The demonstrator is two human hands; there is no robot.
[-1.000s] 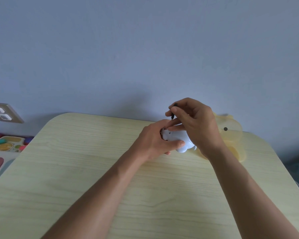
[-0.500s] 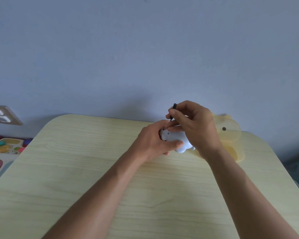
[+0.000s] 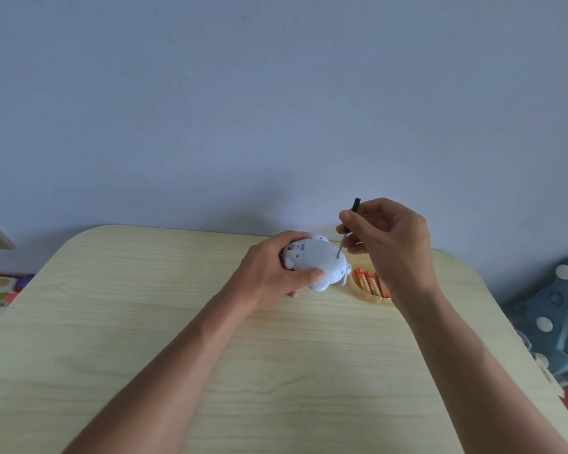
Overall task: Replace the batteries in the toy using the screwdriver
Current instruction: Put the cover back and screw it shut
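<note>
Screwdriver (image 3: 348, 229) now stands tip-down on the toy (image 3: 318, 263), right of frame centre on the counter (image 3: 112, 322); we read this as working the cover screw. Right hand (image 3: 391, 237) pinches the tool, its grip clamped on the handle; left hand (image 3: 273, 273) grips the toy. Versus earlier, right hand sits higher and further right, uncovering batteries (image 3: 369, 283) in a dish.

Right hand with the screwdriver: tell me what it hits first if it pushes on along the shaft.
The right hand drives the screwdriver down-left; its tip seems already at the pale blue toy, so the toy comes first.
</note>
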